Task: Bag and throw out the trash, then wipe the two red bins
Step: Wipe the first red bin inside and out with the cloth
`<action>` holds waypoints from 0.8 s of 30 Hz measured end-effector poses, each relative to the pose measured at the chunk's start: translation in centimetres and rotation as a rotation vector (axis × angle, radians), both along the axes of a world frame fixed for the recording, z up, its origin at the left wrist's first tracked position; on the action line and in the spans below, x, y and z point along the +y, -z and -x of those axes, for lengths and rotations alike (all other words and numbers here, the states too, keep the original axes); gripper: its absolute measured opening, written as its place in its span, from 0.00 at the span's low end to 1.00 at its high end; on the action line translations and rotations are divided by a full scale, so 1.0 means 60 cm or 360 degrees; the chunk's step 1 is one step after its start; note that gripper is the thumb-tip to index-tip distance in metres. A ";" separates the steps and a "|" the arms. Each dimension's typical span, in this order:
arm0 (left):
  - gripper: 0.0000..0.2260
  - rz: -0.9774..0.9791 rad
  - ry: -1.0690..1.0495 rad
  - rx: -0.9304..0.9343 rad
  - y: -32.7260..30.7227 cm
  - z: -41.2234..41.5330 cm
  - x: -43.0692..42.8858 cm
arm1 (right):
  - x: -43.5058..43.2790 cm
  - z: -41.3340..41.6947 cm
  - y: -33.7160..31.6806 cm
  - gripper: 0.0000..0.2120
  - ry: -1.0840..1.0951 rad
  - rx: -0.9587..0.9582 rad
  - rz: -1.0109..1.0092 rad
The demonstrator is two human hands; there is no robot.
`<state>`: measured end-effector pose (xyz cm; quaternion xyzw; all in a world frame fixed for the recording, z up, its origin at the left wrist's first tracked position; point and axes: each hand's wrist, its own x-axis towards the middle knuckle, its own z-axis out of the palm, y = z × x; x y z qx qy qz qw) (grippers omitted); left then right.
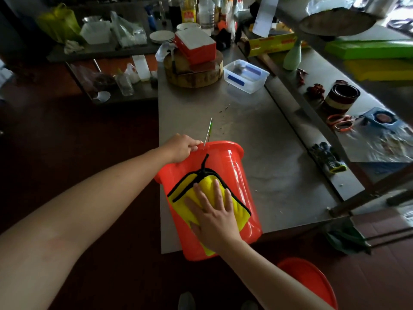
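Observation:
A red bin [239, 175] lies tipped on its side over the near left corner of the steel table [268, 135], its mouth pointing away from me. My left hand [182, 147] grips the bin's rim at the far left. My right hand [213, 211] lies flat, fingers spread, pressing a yellow cloth [192, 186] with black edging against the bin's outer wall. A second red bin [312, 280] stands on the floor at the lower right, only partly in view.
On the table's far end stand a round wooden chopping block [196, 74] with a red and white box [196, 44] on top, and a clear plastic container [245, 76]. A knife [209, 130] lies just beyond the bin. Scissors [340, 123], gloves [328, 156] and a tin [340, 97] crowd the right shelf.

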<state>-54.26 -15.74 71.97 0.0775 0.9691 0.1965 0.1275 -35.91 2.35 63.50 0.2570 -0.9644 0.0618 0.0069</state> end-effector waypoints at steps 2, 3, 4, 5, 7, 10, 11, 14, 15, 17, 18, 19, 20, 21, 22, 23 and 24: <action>0.16 -0.0041 -0.0020 0.0029 0.003 -0.006 -0.003 | 0.015 0.002 0.003 0.30 0.0040 0.0027 0.0057; 0.16 -0.0055 -0.0029 0.0041 0.002 -0.008 -0.003 | 0.024 0.003 0.006 0.29 0.0084 0.0036 0.0090; 0.16 -0.0062 -0.0033 0.0045 0.002 -0.010 -0.004 | 0.034 0.005 0.010 0.29 0.0136 0.0034 0.0127; 0.16 -0.0063 -0.0036 0.0046 0.001 -0.012 -0.005 | 0.044 0.006 0.013 0.29 0.0188 0.0021 0.0165; 0.16 -0.0052 -0.0041 0.0051 -0.002 -0.015 -0.007 | 0.066 0.008 0.018 0.29 0.0295 -0.0025 0.0243; 0.16 -0.0039 -0.0061 0.0068 -0.003 -0.020 -0.007 | 0.101 0.016 0.026 0.30 0.0486 -0.0179 0.0430; 0.16 -0.0044 -0.0065 0.0074 -0.003 -0.022 -0.006 | 0.113 0.020 0.029 0.30 0.0569 -0.0265 0.0507; 0.17 -0.0050 -0.0070 0.0078 -0.009 -0.025 0.004 | 0.141 0.034 0.036 0.29 0.0801 -0.0524 0.0738; 0.17 -0.0040 -0.0067 0.0071 -0.011 -0.025 0.009 | 0.144 0.038 0.037 0.29 0.0845 -0.0566 0.0777; 0.18 -0.0013 -0.0051 0.0045 -0.015 -0.024 0.021 | 0.145 0.040 0.036 0.29 0.0891 -0.0584 0.0783; 0.18 0.0008 -0.0039 0.0039 -0.017 -0.023 0.026 | 0.142 0.039 0.035 0.29 0.0901 -0.0574 0.0772; 0.19 0.0032 -0.0026 0.0040 -0.019 -0.022 0.029 | 0.139 0.038 0.033 0.28 0.0904 -0.0564 0.0756; 0.19 0.0054 -0.0018 0.0041 -0.019 -0.022 0.030 | 0.135 0.035 0.030 0.28 0.0904 -0.0560 0.0735; 0.19 0.0074 -0.0014 0.0041 -0.019 -0.022 0.028 | 0.131 0.032 0.027 0.29 0.0898 -0.0554 0.0703; 0.19 0.0095 -0.0011 0.0039 -0.017 -0.022 0.024 | 0.123 0.027 0.024 0.29 0.0879 -0.0534 0.0652; 0.18 0.0110 -0.0009 0.0034 -0.016 -0.021 0.020 | 0.113 0.020 0.020 0.29 0.0842 -0.0486 0.0574; 0.18 0.0118 -0.0011 0.0027 -0.015 -0.020 0.016 | 0.099 0.010 0.015 0.30 0.0782 -0.0410 0.0475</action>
